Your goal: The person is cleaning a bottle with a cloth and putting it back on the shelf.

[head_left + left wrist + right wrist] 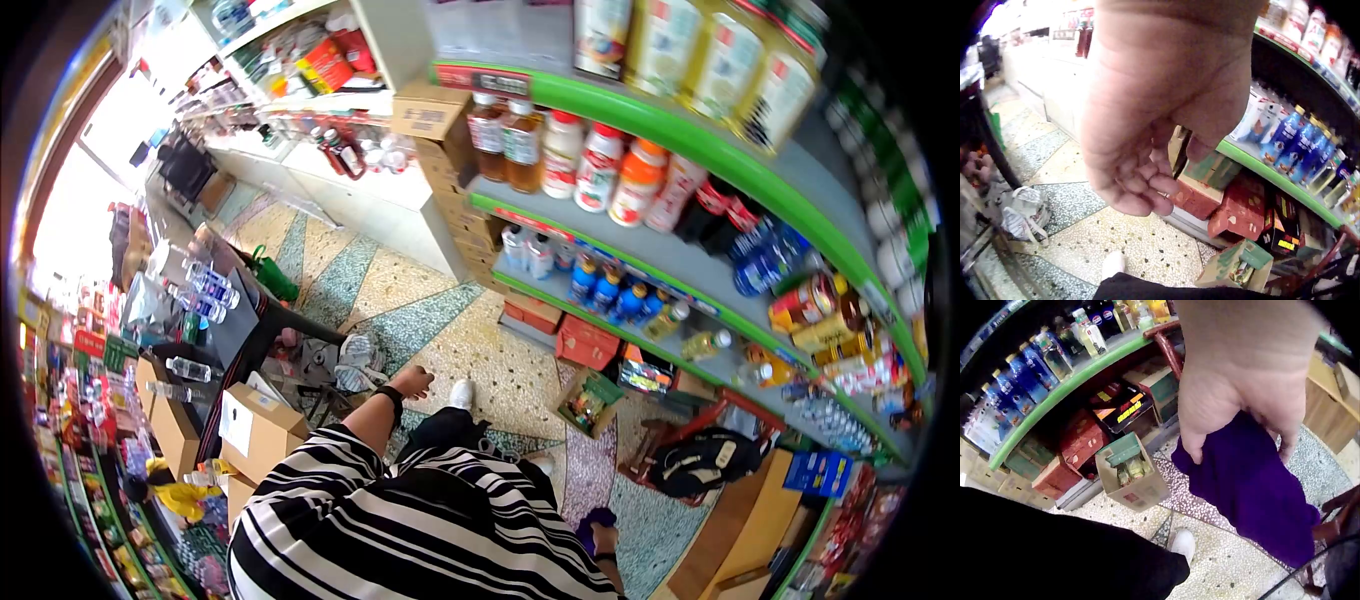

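My right hand (1244, 394) grips a purple cloth (1247, 481) that hangs down from between thumb and fingers in the right wrist view. In the head view the cloth (592, 524) shows at the lower right, beside the right hand (605, 541). The left hand (411, 382) is held out over the speckled floor, a dark band round its wrist. Seen from the left wrist, that hand (1160, 119) hangs with loosely curled fingers and holds nothing.
Drink shelves with green edges (640, 110) stand ahead and right. An open carton (588, 403) sits on the floor before them, near a reddish chair (683, 433) bearing a black bag (712, 462). Cardboard boxes (262, 430) and a dark table (240, 330) are at left.
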Available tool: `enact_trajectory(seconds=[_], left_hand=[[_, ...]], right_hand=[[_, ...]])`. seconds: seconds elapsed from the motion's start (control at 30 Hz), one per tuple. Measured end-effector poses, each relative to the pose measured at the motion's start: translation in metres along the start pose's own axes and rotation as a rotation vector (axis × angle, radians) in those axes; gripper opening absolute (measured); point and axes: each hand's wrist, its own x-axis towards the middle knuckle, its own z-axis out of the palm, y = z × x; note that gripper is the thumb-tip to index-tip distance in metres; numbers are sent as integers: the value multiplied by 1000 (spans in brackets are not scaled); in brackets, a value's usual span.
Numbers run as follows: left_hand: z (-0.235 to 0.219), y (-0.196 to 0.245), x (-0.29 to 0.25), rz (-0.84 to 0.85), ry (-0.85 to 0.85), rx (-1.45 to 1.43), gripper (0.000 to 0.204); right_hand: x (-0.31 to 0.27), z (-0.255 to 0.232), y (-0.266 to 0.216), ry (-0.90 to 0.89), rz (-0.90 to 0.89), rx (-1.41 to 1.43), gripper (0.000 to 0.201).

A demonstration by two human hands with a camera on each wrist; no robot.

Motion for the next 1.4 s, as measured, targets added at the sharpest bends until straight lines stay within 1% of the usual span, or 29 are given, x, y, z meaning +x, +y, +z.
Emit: enact_trajectory(seconds=[0.1,0.17,0.23,0.27,0.33,0.4,0.43,0.47,0.5,0.53,0.63,0.7,0.73,0.77,0.83,0.87,0.9,0.97,1.0,1.1,1.13,1.17,1.2,1.23,1.27,1.3,1.33,1.37,1.4], left_hand=[[-26,-13,21,26,-18,-97,37],[-42,-17,53,64,-64,-123,36],[-68,-11,75,117,-116,-128,37],[-86,-7,76,159,-85,-108,39],[-113,-12,96,221,-67,-142,41],[-132,-31,107,242,-56,-164,42],[-140,-49,109,232,-52,-168,41],[-150,-67,113,228,-45,-164,40],[-163,-80,121,231,-28,-159,40],[-165,-105,127,210,16,-250,39],[-190,-158,115,76,41,-233,37],[-197,-197,118,-56,30,-262,36],[-204,-201,110,-141,64,-298,37],[-204,-214,114,-213,31,-380,37],[-224,-209,101,-298,-39,-439,32],[-220,-226,115,-305,-35,-490,30],[-225,-222,114,-319,-25,-530,29],[-254,-198,117,-334,21,-608,26],[-268,-194,129,-341,2,-569,22],[-327,-176,175,-259,41,-480,21],[-362,-143,172,-221,91,-389,23],[-379,-139,191,-102,198,-496,26],[-414,-107,189,-10,215,-427,28],[-439,-88,202,-29,292,-376,28],[-459,-72,217,52,357,-465,29],[-488,-42,215,114,415,-285,32],[-510,-20,225,65,466,-174,35],[-524,-22,261,106,603,-41,34],[-542,1,259,84,593,-65,34]], right_hand=[[9,1,-15,11,168,-79,63],[-16,-9,-68,-22,227,-46,72],[6,24,-91,83,127,-179,71],[20,42,-105,61,-31,-183,61],[4,57,-169,41,-212,18,45],[-20,79,-246,5,-232,364,42],[-53,78,-293,-58,-552,513,44],[-82,71,-340,27,-542,194,44],[-81,75,-373,-3,-469,43,48],[-78,78,-399,-31,-391,-110,53],[-96,86,-469,-5,-610,-217,66],[-99,96,-507,-62,-619,-260,66],[-95,104,-521,-92,-626,-278,66],[-92,114,-532,-98,-690,-266,66],[-83,135,-557,-113,-822,-234,66],[-80,144,-569,-87,-694,-341,52],[-83,148,-583,-148,-630,-355,52],[-75,169,-601,-108,-749,-285,61],[-88,167,-624,-201,-651,-384,60],[-58,203,-654,-167,-628,-546,62],[-52,205,-660,-198,-666,-525,62],[-49,207,-669,-228,-703,-502,63],[-44,211,-679,-256,-743,-474,63],[-39,218,-688,-283,-782,-446,64],[-12,234,-681,-284,-857,-356,66],[-10,235,-688,-307,-825,-374,66],[-12,228,-694,-328,-789,-398,67],[-22,217,-700,-350,-751,-420,67],[-37,204,-709,-356,-697,-493,69]])
